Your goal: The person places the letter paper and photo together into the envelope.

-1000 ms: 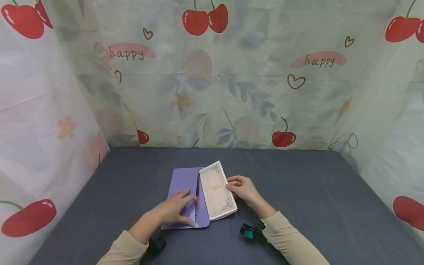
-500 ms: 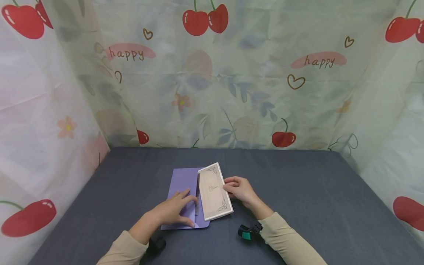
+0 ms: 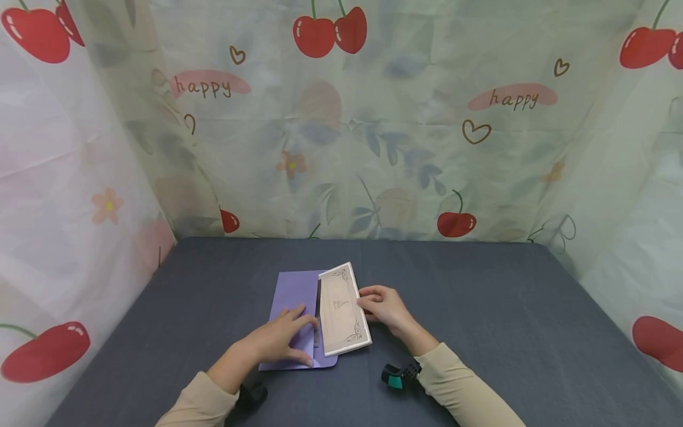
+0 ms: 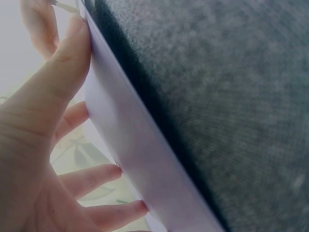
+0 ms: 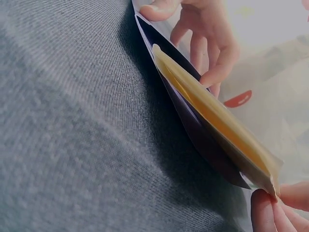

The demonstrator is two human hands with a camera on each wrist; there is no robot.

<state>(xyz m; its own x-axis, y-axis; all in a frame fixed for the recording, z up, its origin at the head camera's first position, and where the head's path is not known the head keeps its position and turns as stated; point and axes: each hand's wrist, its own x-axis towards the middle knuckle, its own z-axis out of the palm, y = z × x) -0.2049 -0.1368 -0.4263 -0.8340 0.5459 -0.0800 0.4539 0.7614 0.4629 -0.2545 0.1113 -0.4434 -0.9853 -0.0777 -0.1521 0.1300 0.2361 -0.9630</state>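
Pale cloth (image 3: pixel 352 136) printed with cherries, hearts and the word "happy" hangs round three sides of a dark grey table (image 3: pixel 469 308), and a person in beige sleeves (image 3: pixel 466 382) has both hands over its near part. A purple envelope (image 3: pixel 296 287) lies flat there, its long mouth facing the person's right, with a flap stretching out beyond it. The left hand (image 3: pixel 277 338) rests on the envelope, fingers spread and thumb well apart from them; the thumb touches the envelope near the edge closest to the person, and the index fingertip sits right at the rim of the mouth. Over the flap, tilted a little, is a cream card (image 3: pixel 338 314) with scrollwork in two corners and a small mark in the middle. Its left edge runs just beside that index fingertip, while its right edge is pinched in the right hand (image 3: pixel 388 307), thumb above and fingers curled beneath, around the middle of that side. So the card lies between the two hands, at the mouth; whether its far corner reaches inside I cannot tell. From the right wrist, the card shows as folded, with a yellow inner face (image 5: pixel 224 129) between its leaves, and the envelope's layers gape around its near end. A black device (image 3: pixel 396 376) with a green patch sits under the right wrist.
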